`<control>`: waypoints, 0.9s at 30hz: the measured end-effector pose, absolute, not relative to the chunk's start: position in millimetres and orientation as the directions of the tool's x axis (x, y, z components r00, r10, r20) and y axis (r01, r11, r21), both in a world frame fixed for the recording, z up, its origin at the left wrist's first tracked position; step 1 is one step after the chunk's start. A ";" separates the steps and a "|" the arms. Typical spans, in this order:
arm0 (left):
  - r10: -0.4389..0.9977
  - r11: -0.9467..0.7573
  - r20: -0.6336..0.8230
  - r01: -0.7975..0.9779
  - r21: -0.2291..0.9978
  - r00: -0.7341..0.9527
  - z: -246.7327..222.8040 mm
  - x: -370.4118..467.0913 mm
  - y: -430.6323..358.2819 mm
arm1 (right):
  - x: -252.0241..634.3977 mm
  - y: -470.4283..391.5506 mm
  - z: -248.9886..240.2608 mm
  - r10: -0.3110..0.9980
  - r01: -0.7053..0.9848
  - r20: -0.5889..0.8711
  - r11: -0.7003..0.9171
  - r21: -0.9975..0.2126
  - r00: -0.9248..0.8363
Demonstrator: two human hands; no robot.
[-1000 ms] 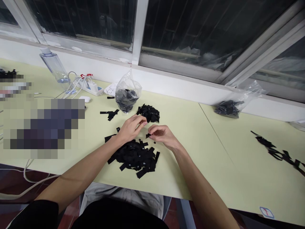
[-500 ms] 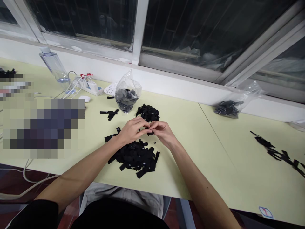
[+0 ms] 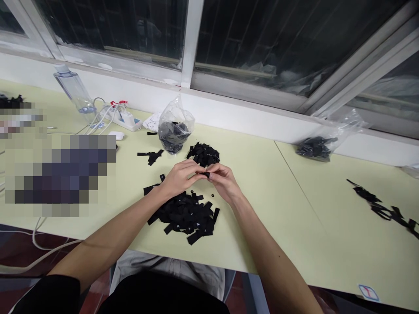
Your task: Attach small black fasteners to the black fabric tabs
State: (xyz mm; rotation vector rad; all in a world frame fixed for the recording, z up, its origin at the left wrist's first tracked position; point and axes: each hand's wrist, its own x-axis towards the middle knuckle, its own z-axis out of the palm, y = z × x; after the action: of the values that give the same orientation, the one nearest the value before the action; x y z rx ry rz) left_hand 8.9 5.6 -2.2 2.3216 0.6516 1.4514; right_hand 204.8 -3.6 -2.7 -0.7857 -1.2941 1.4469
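Between the fingertips of both hands is a small black fabric piece (image 3: 206, 174). My left hand (image 3: 184, 175) pinches its left side, and my right hand (image 3: 223, 181) pinches its right side. Below them lies a large heap of black fabric strips (image 3: 188, 213), some with small white marks. A smaller heap of black pieces (image 3: 203, 153) sits just beyond the fingers. Small black rings lie on the table near my hands, one of them (image 3: 212, 195) below my right hand.
A clear bag of black pieces (image 3: 175, 133) stands behind the heaps; another bag (image 3: 316, 147) lies at the right. Black straps (image 3: 381, 209) lie on the table (image 3: 278, 205) at far right. A bottle (image 3: 75, 91) and power strip (image 3: 126, 120) are at back left.
Both hands have shifted very slightly and the black piece between the fingertips has been turned and raised a little. The view has moved slightly.
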 end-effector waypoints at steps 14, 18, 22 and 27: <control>0.529 -0.849 0.732 0.252 0.465 0.430 -0.5 11.8 3.0 | 204.8 -14.9 0.2 0.973 -0.346 0.108 0.031 -0.938 -0.206; 0.544 -0.839 0.718 0.274 0.470 0.434 -1.2 10.6 3.7 | 205.0 -15.4 2.3 0.979 -0.373 0.098 0.025 -0.927 -0.178; 0.570 -0.822 0.698 0.302 0.483 0.434 -2.0 9.4 4.4 | 205.1 -15.7 4.2 0.986 -0.379 0.073 0.012 -0.925 -0.147; 0.591 -0.806 0.675 0.317 0.499 0.441 -0.6 8.6 3.6 | 205.7 -15.1 3.8 0.987 -0.354 0.075 0.020 -0.935 -0.141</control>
State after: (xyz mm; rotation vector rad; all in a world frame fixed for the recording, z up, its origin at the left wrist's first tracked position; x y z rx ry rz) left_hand 8.6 3.6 -0.6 2.3981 0.7810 1.3021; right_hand 205.7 -15.1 3.8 -0.8292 -1.0669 1.4318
